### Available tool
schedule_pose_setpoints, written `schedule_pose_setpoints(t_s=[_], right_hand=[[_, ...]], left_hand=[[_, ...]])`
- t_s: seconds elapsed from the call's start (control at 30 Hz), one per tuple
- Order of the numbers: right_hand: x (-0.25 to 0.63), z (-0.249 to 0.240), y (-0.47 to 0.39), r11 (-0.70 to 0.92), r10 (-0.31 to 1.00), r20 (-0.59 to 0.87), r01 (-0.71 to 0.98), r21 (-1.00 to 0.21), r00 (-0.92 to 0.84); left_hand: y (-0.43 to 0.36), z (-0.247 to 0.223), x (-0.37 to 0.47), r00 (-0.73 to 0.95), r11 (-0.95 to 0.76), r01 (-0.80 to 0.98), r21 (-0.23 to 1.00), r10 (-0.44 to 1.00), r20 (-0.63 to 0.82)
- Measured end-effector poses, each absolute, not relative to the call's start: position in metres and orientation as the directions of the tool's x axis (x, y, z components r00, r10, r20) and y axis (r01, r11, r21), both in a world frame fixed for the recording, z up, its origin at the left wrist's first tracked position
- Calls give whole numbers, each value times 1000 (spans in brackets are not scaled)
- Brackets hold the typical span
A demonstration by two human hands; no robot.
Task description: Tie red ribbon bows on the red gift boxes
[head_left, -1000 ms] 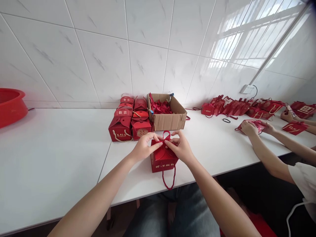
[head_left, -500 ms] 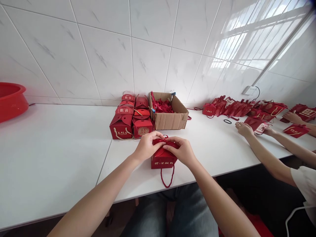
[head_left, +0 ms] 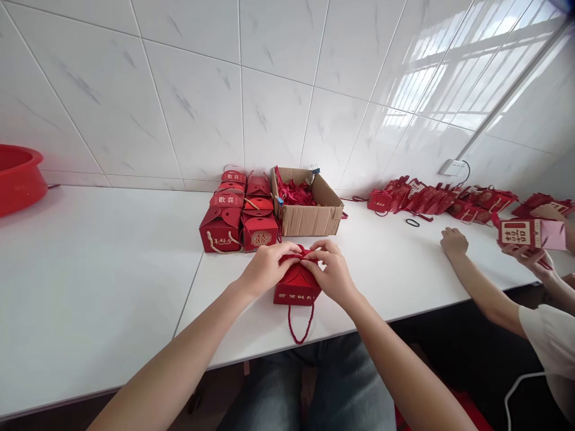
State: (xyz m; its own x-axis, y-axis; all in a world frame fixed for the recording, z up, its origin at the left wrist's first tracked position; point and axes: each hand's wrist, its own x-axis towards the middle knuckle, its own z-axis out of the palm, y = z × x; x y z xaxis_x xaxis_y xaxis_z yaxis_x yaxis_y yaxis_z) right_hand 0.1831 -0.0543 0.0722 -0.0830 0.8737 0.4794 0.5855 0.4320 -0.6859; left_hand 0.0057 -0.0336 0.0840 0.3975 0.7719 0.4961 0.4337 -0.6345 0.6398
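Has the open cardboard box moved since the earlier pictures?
No: judged against the tiled wall, the cardboard box sits in the same place; the view itself shifted slightly.

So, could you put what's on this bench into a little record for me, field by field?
Left hand: the left hand pinches a red ribbon
Right hand: the right hand pinches the same ribbon
Under the hands: a red box, its cord loop at the near side
Behind it: a cardboard carton holding red ribbons; left of that, grouped red boxes
Far left: a red basin
To the right: a black ring; a co-worker's hand
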Motion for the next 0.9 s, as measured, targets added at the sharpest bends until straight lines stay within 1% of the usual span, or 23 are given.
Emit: schedule_pose_setpoints(t_s=[0.1, 0.17, 0.23, 0.33, 0.43, 0.5, 0.57, 0.63, 0.7, 0.8, 0.9], right_hand=[[185, 74, -52, 329, 940, 325, 525, -785, -102], [186, 76, -52, 264, 964, 221, 438, -859, -146], [185, 78, -52, 224, 966, 161, 341, -913, -204], [183, 78, -54, 217, 957, 157, 242, -946, -243], [177, 74, -55, 203, 969, 168, 196, -959, -182], [173, 72, -57, 179, 979, 158, 166, -970, -127], [169, 70, -58, 157, 986, 146, 145, -977, -85], [167, 70, -59, 147, 988, 140, 134, -980, -61], [165, 70, -62, 142, 990, 137, 123, -982, -45], [166, 73, -67, 120, 992, 116, 112, -986, -43], [171, 77, -74, 99, 993, 86, 151, -984, -86]], left_hand=[[-34, 83, 4, 450, -693, 444, 567, 720, 528], [-35, 82, 4, 468, -711, 447, 542, 703, 536], [-35, 82, 5, 472, -718, 447, 533, 696, 542], [-33, 82, 8, 455, -708, 421, 567, 706, 543], [-30, 82, 8, 355, -633, 361, 685, 773, 526], [-30, 82, 5, 297, -594, 321, 738, 803, 517], [-33, 83, 3, 319, -601, 325, 730, 796, 514], [-36, 83, 1, 379, -626, 370, 686, 776, 504], [-37, 83, 1, 398, -632, 407, 660, 773, 495], [-35, 81, 2, 381, -613, 412, 674, 788, 483], [-31, 81, 0, 400, -596, 399, 697, 797, 452]])
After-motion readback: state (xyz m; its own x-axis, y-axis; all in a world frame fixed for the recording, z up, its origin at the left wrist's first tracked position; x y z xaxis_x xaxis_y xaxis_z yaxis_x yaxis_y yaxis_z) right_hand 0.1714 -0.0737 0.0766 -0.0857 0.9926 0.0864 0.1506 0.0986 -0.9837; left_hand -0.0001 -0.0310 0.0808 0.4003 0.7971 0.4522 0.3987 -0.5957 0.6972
